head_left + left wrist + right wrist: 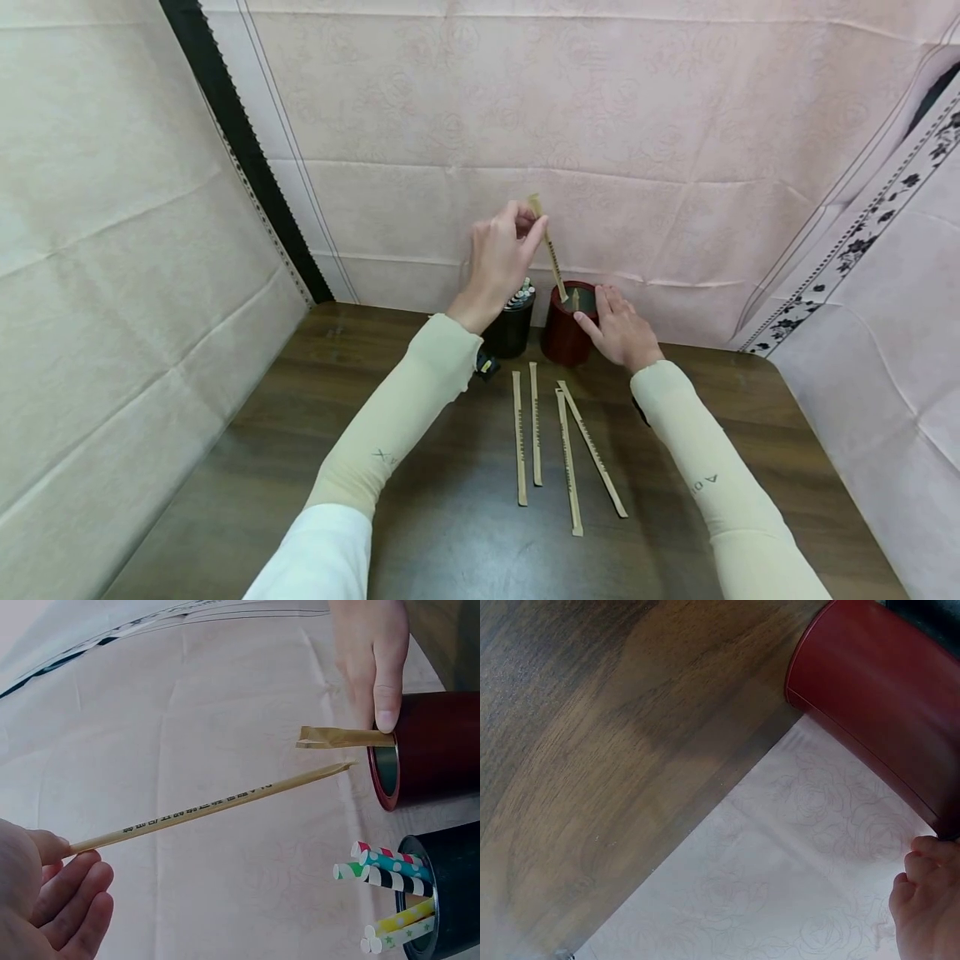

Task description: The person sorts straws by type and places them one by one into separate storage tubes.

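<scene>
My left hand [498, 254] pinches a paper-wrapped straw [217, 807] by its upper end. The slim brown wrapper carries dark print, and its lower tip is over the mouth of the dark red cup [564, 333]. Another brown wrapped straw [337, 738] juts from that cup. With its fingers fairly straight, my right hand [624, 332] rests at the cup's right rim; its thumb lies at the rim in the left wrist view. Beside the red cup, a black cup [508, 333] holds several patterned paper straws [394, 870].
Several more wrapped straws [568, 467] lie lengthwise on the dark wooden table [315, 467], in front of the cups. A small black object [487, 366] sits by the black cup's base. Pale cloth [480, 100] hangs behind and along both sides.
</scene>
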Available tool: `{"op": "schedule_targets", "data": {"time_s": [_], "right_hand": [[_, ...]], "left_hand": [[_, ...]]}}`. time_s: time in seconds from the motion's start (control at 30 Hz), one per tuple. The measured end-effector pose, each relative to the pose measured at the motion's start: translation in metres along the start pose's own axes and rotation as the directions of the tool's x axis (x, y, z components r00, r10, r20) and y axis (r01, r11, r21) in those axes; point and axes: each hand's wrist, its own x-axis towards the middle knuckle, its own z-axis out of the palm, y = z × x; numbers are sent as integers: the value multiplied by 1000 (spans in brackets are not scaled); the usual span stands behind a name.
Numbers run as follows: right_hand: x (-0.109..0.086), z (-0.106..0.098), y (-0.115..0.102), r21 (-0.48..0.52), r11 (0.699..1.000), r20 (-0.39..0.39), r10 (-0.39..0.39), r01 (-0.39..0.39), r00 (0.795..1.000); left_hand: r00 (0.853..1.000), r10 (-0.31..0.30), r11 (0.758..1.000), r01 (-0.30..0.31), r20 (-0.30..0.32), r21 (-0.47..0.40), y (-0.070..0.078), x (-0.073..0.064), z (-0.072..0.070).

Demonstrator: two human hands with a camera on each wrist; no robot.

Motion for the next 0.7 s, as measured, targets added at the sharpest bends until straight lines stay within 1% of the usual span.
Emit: {"op": "schedule_targets", "data": {"time_s": [0.1,0.17,0.3,0.43,0.5,0.57,0.6,0.7], "right_hand": [[0,0,0,2,1000,6,3,-3,1000],[0,0,0,2,1000,13,5,-5,1000],[0,0,1,1,1000,20,9,-9,1000],[1,-1,1,-2,1000,18,11,-10,1000],[1,0,2,-4,1000,18,9,-9,1000],[1,0,2,-5,1000,19,7,-7,1000],[1,1,2,-3,1000,19,7,-7,1000],[1,1,1,-7,1000,19,6,-6,1000]], "left_hand": [[1000,14,1000,-14,4,20,-2,2,9],[1000,15,999,-15,18,30,-5,2,14],[999,21,998,-23,40,58,-13,1,26],[998,40,995,-44,43,91,-20,-1,38],[998,37,994,-42,50,103,-24,-2,44],[996,21,994,-30,83,106,-26,-3,49],[994,9,994,-21,112,103,-27,-4,51],[977,-38,995,16,212,101,-29,-7,53]]}}
